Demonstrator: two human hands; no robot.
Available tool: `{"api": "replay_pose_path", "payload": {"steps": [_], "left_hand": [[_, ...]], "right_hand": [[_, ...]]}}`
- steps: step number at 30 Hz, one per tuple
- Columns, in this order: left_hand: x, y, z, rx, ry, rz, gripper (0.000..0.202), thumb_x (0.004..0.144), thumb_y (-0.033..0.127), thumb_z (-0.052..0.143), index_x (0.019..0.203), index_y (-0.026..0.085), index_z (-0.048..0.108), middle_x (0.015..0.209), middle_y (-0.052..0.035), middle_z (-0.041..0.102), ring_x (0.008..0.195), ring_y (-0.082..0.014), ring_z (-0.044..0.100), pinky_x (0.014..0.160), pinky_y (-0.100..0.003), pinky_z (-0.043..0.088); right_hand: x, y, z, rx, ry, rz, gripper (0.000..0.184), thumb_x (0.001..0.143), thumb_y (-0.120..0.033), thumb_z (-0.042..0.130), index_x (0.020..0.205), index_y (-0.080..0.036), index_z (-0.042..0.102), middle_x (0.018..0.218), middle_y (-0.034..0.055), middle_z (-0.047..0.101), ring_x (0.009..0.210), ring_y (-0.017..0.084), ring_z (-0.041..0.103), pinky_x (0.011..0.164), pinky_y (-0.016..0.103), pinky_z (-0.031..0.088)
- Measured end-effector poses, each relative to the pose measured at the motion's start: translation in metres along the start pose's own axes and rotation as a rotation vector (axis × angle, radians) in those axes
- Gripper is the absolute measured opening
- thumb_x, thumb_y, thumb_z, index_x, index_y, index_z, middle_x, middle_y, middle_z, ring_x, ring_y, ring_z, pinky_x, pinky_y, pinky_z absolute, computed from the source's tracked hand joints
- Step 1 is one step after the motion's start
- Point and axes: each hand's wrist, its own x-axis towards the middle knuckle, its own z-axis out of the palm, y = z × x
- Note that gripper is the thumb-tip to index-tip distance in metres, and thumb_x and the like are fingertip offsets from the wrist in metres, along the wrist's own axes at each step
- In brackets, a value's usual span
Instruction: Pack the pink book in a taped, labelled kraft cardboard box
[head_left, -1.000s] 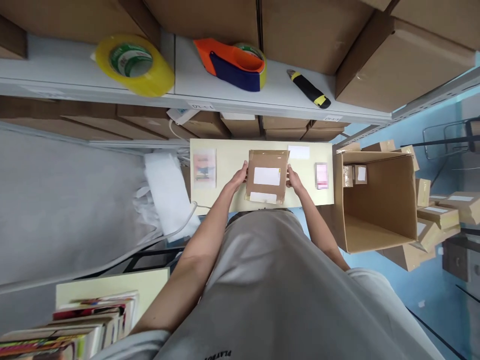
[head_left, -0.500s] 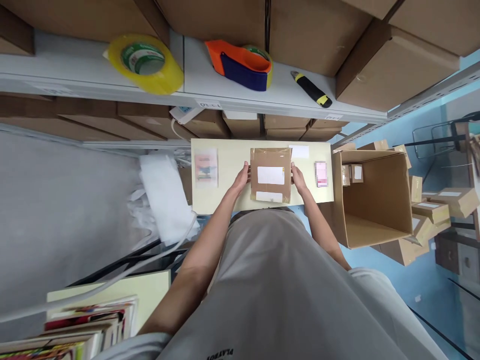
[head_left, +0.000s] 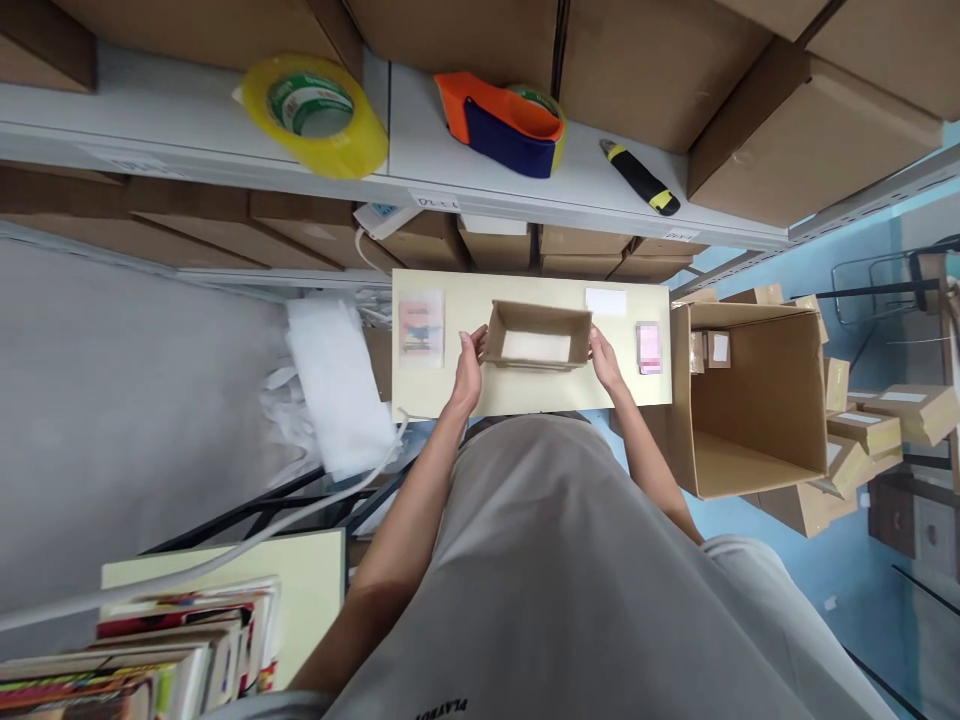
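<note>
At middle of pale yellow table (head_left: 517,395), small cardboard parcel (head_left: 538,335) tipped up, white label showing. Left hand (head_left: 469,360) grasps its left end, right hand (head_left: 606,360) its right end. Pink card (head_left: 649,347) near right hand; open carton (head_left: 750,400) beside table.

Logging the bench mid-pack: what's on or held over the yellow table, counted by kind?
Cardboard box, held: 1
Clear-wrapped packet: 1
Pink packet: 1
White label: 1
Total: 4
</note>
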Motion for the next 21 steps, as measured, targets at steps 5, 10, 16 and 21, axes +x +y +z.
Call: {"api": "replay_pose_path", "payload": {"steps": [5,10,16,21], "left_hand": [[-0.017,-0.008,-0.011,0.075,0.016,-0.075,0.087,0.113,0.083,0.034,0.168,0.02,0.061,0.172,-0.0183,0.064,0.164,-0.0336,0.058,0.136,-0.048,0.048],[-0.014,-0.007,-0.008,0.122,0.014,-0.022,0.062,0.104,0.05,0.07,0.161,0.024,0.069,0.177,-0.0106,0.06,0.171,-0.0336,0.048,0.143,-0.048,0.039],[-0.001,-0.004,-0.002,0.06,-0.033,-0.048,0.077,0.089,0.03,0.076,0.165,0.024,0.064,0.179,-0.0127,0.057,0.17,-0.0359,0.051,0.139,-0.054,0.046],[0.003,0.0,0.002,0.066,0.004,-0.031,0.076,0.084,0.029,0.083,0.158,0.02,0.067,0.172,-0.0168,0.064,0.164,-0.0358,0.058,0.139,-0.052,0.046]], "right_hand": [[-0.013,0.012,0.013,0.014,0.019,0.005,0.083,0.11,-0.083,0.045,0.17,-0.029,0.061,0.172,0.0113,0.065,0.146,0.031,0.065,0.105,0.041,0.065],[-0.016,0.017,0.015,0.017,0.014,0.056,0.09,0.108,-0.086,0.046,0.17,-0.023,0.06,0.153,0.0146,0.076,0.133,0.03,0.071,0.098,0.038,0.066],[-0.005,0.015,0.002,0.027,0.02,0.022,0.081,0.108,-0.084,0.047,0.148,-0.021,0.076,0.145,0.0139,0.081,0.131,0.03,0.072,0.102,0.04,0.065],[0.0,0.013,-0.003,0.001,0.046,-0.013,0.055,0.099,-0.071,0.076,0.121,-0.021,0.084,0.135,0.0151,0.085,0.122,0.031,0.079,0.106,0.043,0.065]]}}
